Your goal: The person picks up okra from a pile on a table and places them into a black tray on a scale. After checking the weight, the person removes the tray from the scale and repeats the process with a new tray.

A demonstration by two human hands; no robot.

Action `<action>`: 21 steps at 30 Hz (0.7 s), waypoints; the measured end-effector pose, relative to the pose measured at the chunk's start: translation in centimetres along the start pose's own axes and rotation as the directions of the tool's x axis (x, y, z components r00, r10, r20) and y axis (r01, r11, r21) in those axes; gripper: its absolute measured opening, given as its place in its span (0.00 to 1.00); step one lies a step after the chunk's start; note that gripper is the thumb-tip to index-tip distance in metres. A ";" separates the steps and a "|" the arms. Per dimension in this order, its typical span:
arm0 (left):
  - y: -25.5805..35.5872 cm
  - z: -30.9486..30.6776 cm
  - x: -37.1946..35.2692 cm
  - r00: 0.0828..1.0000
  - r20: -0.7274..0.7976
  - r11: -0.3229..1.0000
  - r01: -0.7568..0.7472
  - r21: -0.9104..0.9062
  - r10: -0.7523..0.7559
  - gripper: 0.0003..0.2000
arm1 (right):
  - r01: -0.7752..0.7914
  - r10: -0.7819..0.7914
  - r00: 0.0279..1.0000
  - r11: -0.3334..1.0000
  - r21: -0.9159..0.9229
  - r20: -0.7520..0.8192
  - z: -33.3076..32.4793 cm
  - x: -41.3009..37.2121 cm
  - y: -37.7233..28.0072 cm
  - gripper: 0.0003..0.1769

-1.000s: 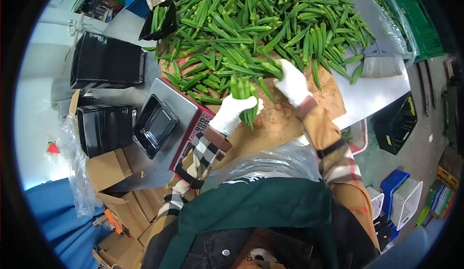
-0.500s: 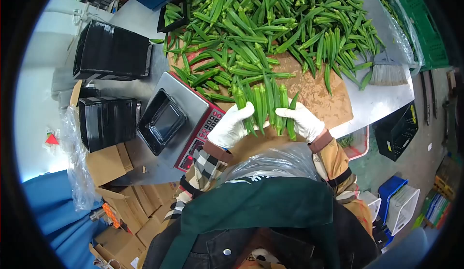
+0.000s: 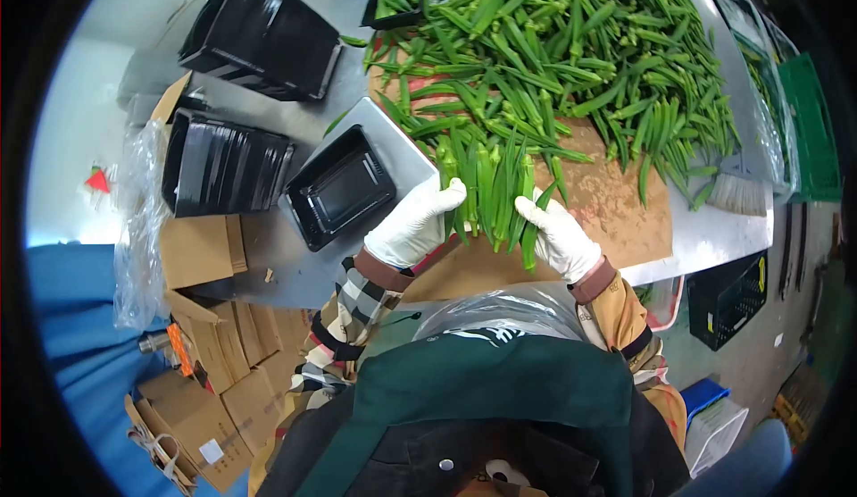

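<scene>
Our two white-gloved hands meet at the near edge of the cardboard sheet (image 3: pixel 616 211), holding a bundle of okra (image 3: pixel 489 189) between them. The left hand (image 3: pixel 412 225) is curled around the bundle's left side with the thumb laid across the pods. The right hand (image 3: pixel 560 238) has its fingers closed on the right side, near the lower tips. The pods stand side by side, stems pointing away from us toward the big okra pile (image 3: pixel 553 41), whose nearest pods touch the bundle's far end. We make out roughly eight pods in the bundle, though they overlap too much for a firm count. Just left of the left hand sits one empty black tray (image 3: pixel 339 189) on the scale (image 3: pixel 409 153), close enough that the glove overlaps the platform's corner. Beyond it on the steel table (image 3: pixel 299 122) stand two stacks of black trays (image 3: pixel 228 171), the second stack (image 3: pixel 259 33) farther off, and one small tray of okra (image 3: pixel 397 1) lies at the far edge of the pile. Bare cardboard lies to the right of the right hand, running out to one brush (image 3: pixel 736 193) near the table's right edge. On the near side, the table edge is just beside our wrists.
</scene>
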State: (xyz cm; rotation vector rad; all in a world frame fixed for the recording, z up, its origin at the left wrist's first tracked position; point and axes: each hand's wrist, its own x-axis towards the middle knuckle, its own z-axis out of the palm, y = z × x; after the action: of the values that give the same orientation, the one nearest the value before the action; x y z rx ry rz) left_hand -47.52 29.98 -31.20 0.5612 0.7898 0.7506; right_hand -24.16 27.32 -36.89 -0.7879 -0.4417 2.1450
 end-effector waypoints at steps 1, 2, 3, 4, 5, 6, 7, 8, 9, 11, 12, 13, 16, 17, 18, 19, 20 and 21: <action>0.7 -0.3 -0.8 1.000 -0.025 1.000 -0.007 0.001 0.007 0.24 | 0.019 -0.020 1.000 0.999 -0.042 -0.010 1.2 0.5 0.1 0.24; 0.8 -0.4 -1.1 0.995 -0.085 0.998 -0.040 0.040 0.044 0.22 | 0.039 -0.041 0.999 0.996 -0.082 -0.022 2.4 0.9 0.3 0.23; 0.7 -0.4 -1.3 0.987 -0.140 0.995 -0.068 0.079 0.079 0.20 | 0.060 -0.065 0.997 0.991 -0.121 -0.035 3.5 1.3 0.6 0.22; 0.5 -0.2 -1.3 0.975 -0.191 0.989 -0.091 0.118 0.113 0.19 | 0.116 -0.139 0.988 0.955 -0.271 -0.068 4.4 1.8 0.9 0.20; 0.4 -0.1 -1.3 0.960 -0.237 0.981 -0.111 0.157 0.147 0.17 | 0.132 -0.171 0.981 0.930 -0.342 -0.086 5.0 2.1 1.2 0.19; 0.0 -0.5 -1.2 0.954 -0.265 0.982 -0.105 0.154 0.144 0.15 | 0.147 -0.208 0.972 0.900 -0.410 -0.106 5.5 2.2 1.5 0.18; -0.3 -0.7 -1.2 0.957 -0.265 0.988 -0.091 0.123 0.121 0.15 | 0.161 -0.248 0.961 0.864 -0.477 -0.126 5.6 2.3 1.6 0.17; -0.5 -0.8 -1.1 0.960 -0.262 0.993 -0.077 0.090 0.098 0.15 | 0.162 -0.257 0.953 0.880 -0.446 -0.161 5.4 2.2 1.6 0.16; -0.9 -0.9 -0.7 0.964 -0.257 0.997 -0.060 0.057 0.073 0.16 | 0.193 -0.297 0.933 0.889 -0.415 -0.202 5.3 1.9 1.3 0.15; -2.1 -0.6 0.9 0.970 -0.193 0.987 -0.129 0.095 0.145 0.18 | 0.257 -0.368 0.883 0.899 -0.356 -0.292 5.2 0.7 0.7 0.15; -2.8 0.0 1.9 0.978 -0.153 0.986 -0.125 0.112 0.142 0.18 | 0.229 -0.366 0.861 0.899 -0.372 -0.353 4.2 -0.5 0.2 0.16; -3.3 1.2 2.7 0.983 -0.116 0.984 -0.123 0.127 0.138 0.18 | 0.156 -0.394 0.825 0.847 -0.508 -0.404 5.6 -2.7 -2.0 0.17; -5.4 8.4 4.9 0.994 0.113 0.916 -0.046 0.398 0.001 0.19 | 0.350 -0.696 0.571 0.686 -0.638 -0.435 6.9 -8.9 -6.0 0.19; -6.8 11.3 5.2 0.976 0.180 0.787 -0.207 0.581 0.123 0.23 | 0.252 -0.759 0.421 0.624 -0.740 -0.497 6.2 -11.4 -7.0 0.20; -8.9 13.3 6.1 0.942 0.320 0.747 -0.286 0.600 0.104 0.25 | 0.287 -0.877 0.335 0.443 -0.850 -0.344 7.8 -13.5 -8.9 0.22; -9.4 15.1 6.2 0.920 0.393 0.715 -0.271 0.644 -0.006 0.24 | 0.177 -0.918 0.193 0.379 -0.908 -0.345 7.6 -15.9 -9.7 0.27; -10.2 15.9 6.5 0.929 0.369 0.765 -0.268 0.586 0.043 0.22 | 0.280 -0.930 0.199 0.356 -0.892 -0.309 7.2 -17.9 -10.3 0.30; -11.0 16.3 6.9 0.936 0.340 0.809 -0.267 0.524 0.089 0.21 | 0.286 -0.961 0.094 0.278 -0.917 -0.262 7.2 -19.0 -10.3 0.31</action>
State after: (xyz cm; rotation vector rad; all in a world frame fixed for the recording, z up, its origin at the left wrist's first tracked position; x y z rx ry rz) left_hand -27.09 25.79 -32.14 1.2773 0.6715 0.5751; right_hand -13.76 18.65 -18.57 -1.5016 -0.8691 0.3379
